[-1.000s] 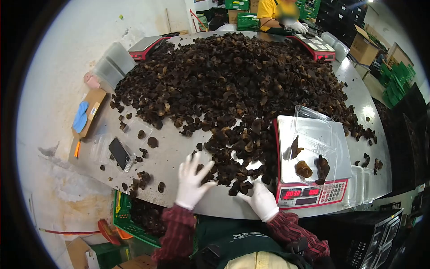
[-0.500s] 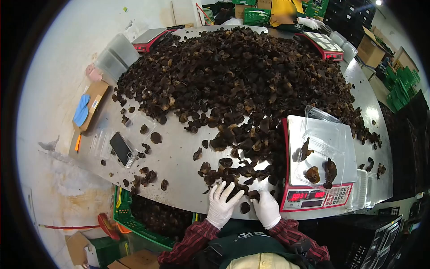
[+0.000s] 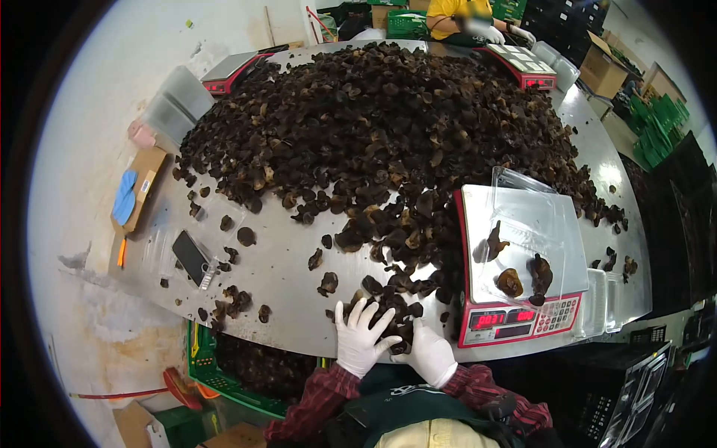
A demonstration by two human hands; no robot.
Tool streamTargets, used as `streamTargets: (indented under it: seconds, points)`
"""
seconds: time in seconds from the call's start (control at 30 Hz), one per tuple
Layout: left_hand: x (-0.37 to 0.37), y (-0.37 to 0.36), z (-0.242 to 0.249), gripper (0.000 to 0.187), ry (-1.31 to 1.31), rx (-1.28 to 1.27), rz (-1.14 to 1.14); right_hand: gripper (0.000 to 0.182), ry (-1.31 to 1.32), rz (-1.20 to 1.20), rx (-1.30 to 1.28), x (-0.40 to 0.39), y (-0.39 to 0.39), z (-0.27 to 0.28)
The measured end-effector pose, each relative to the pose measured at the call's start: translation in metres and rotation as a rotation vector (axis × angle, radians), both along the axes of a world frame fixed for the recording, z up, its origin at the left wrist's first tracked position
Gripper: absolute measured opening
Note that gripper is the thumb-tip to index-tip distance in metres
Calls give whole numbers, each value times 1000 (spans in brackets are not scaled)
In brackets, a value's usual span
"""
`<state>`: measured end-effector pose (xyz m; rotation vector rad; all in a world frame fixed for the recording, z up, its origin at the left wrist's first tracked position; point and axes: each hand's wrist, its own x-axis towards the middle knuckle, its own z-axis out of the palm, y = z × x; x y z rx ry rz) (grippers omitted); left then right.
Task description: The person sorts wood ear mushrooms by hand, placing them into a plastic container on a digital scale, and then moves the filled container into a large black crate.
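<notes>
Dark brown wood ear mushrooms lie in a small clump between my two white-gloved hands near the table's front edge. My left hand rests on the left of this clump with its fingers spread apart. On the right, my right hand is curled against the mushrooms with its fingers together, its thumb towards the left hand. Its fingertips are partly hidden. Right of my hands stands a red and white digital scale. It carries a clear plastic tray with several wood ear pieces in it.
A large heap of wood ears covers the table's far half. To the left lie a phone and a cardboard piece with a blue glove. Below the edge sits a green crate. Across the table is a person in yellow.
My hands have come closer together around the clump, the right one moving left and down. The view has shifted slightly, and more of the person opposite now shows.
</notes>
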<state>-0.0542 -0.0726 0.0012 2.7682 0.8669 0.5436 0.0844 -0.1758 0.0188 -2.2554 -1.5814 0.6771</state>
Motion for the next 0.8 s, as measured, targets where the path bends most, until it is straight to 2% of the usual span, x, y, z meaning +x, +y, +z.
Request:
streamTargets:
  seconds: [0.07,0.1,0.13,0.2,0.23,0.3,0.4,0.47,0.53,0.57,0.6,0.63,0.67,0.7,0.73,0.8]
  points:
    - [10,-3,-1,47,-150,-30,88,90,-2,2,146,-5,7,-22]
    - [18,-3,0,44,-151,-68,103,67,79,-39,222,-10,13,-30]
    - [25,-2,-1,41,-154,-103,116,67,78,-41,228,-12,20,-37]
    - [36,4,-5,27,-334,-150,168,41,363,-78,330,-11,36,-48]
    - [40,6,-5,20,-451,-232,196,27,411,-102,292,-13,41,-51]
    - [48,15,-1,8,-695,-367,217,29,510,-201,315,-16,54,-37]
    - [60,22,38,5,-804,-473,194,37,463,-249,335,-10,57,5]
    - [80,22,77,6,-877,-390,64,30,347,-205,632,8,50,52]
    - [109,16,116,9,-911,-318,-104,29,224,-220,796,33,37,90]
    - [127,13,132,12,-923,-311,-200,30,222,-197,779,49,27,112]
    - [145,8,143,13,-909,-279,-254,30,109,-231,770,66,17,119]
    - [165,5,149,14,-902,-274,-327,31,103,-266,714,88,6,119]
    - [182,-1,154,13,-863,-302,-373,30,-46,-321,747,109,-4,120]
    - [203,-6,149,12,-849,-273,-400,28,1,-435,624,121,-14,131]
    - [217,-11,147,14,-675,-329,-409,27,-125,-428,542,137,-22,132]
    - [239,-13,133,19,-382,-220,-533,40,-320,-388,338,171,-39,117]
